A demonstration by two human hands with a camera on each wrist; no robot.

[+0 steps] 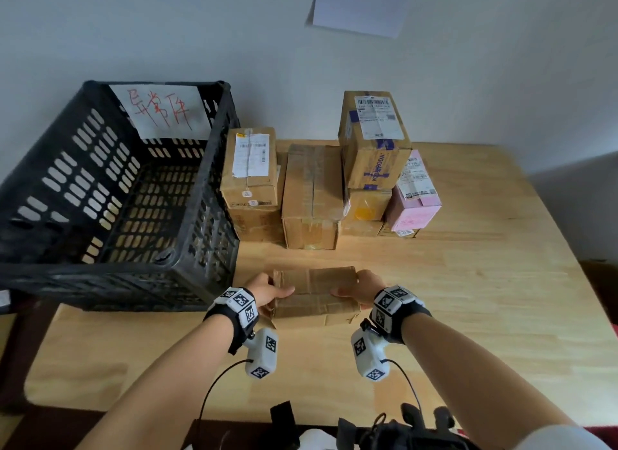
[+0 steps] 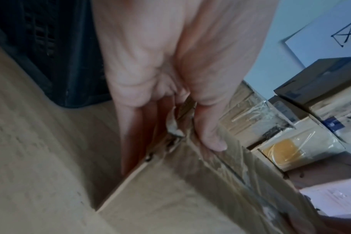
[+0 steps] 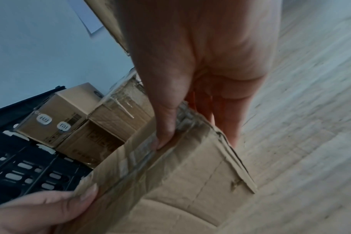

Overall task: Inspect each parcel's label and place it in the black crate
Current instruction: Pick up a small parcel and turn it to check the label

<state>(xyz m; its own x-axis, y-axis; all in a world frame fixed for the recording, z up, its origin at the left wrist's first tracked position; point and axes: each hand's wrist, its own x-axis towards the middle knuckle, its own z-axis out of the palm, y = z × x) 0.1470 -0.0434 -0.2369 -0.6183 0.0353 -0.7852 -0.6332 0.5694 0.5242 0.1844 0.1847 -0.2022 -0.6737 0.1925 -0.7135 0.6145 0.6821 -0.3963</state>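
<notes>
A worn brown cardboard parcel [image 1: 314,294] with creased tape sits at the front middle of the wooden table [image 1: 485,315]. My left hand [image 1: 267,290] grips its left end [image 2: 170,197], thumb on top and fingers down the side. My right hand [image 1: 359,287] grips its right end [image 3: 180,182] the same way. No label shows on the parcel's upper face. The black crate [image 1: 110,195] stands at the left with nothing inside; a white sheet with red handwriting hangs on its far wall.
A stack of parcels [image 1: 314,195] stands behind at mid-table: brown boxes, two with white labels [image 1: 250,155], and a pink box [image 1: 414,195] at the right. A white sheet [image 1: 361,4] hangs on the wall. Bare wood lies to the right.
</notes>
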